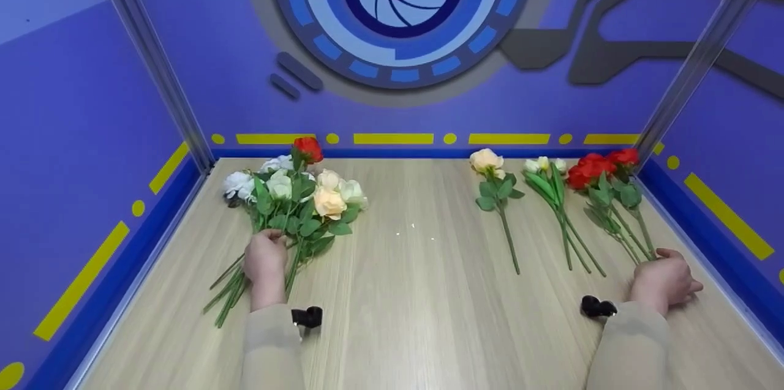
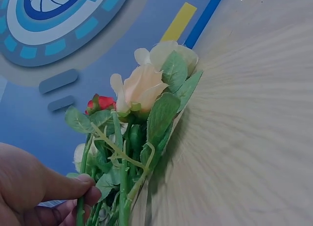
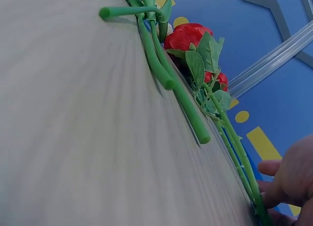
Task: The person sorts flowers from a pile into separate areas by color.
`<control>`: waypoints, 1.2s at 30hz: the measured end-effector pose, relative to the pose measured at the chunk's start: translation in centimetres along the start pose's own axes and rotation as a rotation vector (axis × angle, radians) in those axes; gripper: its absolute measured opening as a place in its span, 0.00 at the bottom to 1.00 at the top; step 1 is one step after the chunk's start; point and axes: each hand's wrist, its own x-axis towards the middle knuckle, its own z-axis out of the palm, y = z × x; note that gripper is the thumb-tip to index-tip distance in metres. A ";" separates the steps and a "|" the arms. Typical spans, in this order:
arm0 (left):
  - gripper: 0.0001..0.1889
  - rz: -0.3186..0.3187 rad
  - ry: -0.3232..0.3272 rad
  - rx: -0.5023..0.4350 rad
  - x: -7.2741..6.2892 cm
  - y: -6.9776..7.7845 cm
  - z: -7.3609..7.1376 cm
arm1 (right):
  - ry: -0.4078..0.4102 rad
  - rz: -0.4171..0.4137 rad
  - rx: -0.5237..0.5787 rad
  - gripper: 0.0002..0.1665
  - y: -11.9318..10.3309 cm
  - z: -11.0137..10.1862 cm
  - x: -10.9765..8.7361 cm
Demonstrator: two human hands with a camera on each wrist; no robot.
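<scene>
My left hand [image 1: 266,258] is over a loose bunch of artificial flowers at the table's left. In the left wrist view its thumb and fingertips pinch a green stem [image 2: 82,204], which runs up toward a red rose [image 2: 101,102]. Peach roses [image 1: 330,201], white blooms [image 1: 239,185] and green leaves crowd around it. My right hand [image 1: 664,280] is at the lower ends of the red rose stems [image 1: 631,237] on the right. Thumb and fingers close around a stem [image 3: 249,174] there, partly hidden by the hand. The red blooms [image 1: 591,171] lie beyond, against the back corner.
A single peach rose [image 1: 488,161] and a group of white tulips [image 1: 544,165] lie between the hands, toward the right. Blue printed panels [image 1: 416,120] wall the wooden table [image 1: 422,304] at back and sides. Metal posts [image 1: 692,65] stand at both back corners.
</scene>
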 end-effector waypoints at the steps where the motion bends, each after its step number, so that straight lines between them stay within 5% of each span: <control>1: 0.14 -0.003 -0.001 -0.003 0.0 0.0 0.0 | 0.002 -0.001 0.004 0.36 0.0 0.0 0.0; 9: 0.15 -0.003 0.008 -0.016 0.0 0.2 -0.1 | 0.061 -0.008 0.013 0.39 -0.5 0.0 -0.2; 14: 0.15 0.021 0.067 -0.041 -0.2 0.9 -0.4 | 0.113 -0.049 0.049 0.35 -1.3 0.2 -0.6; 20: 0.14 0.103 0.177 -0.088 -0.8 2.1 -0.6 | 0.079 -0.151 0.057 0.29 -3.2 0.9 -1.8; 24: 0.13 0.158 0.204 -0.222 -1.4 3.4 -0.6 | 0.053 -0.270 0.017 0.26 -5.1 1.7 -3.1; 30: 0.12 0.181 0.120 -0.493 -1.9 5.3 0.1 | -0.010 -0.519 0.032 0.19 -8.9 4.0 -6.4; 36: 0.12 0.163 -0.033 -0.734 -2.8 6.7 1.5 | -0.199 -0.719 0.039 0.15 -12.0 7.3 -10.8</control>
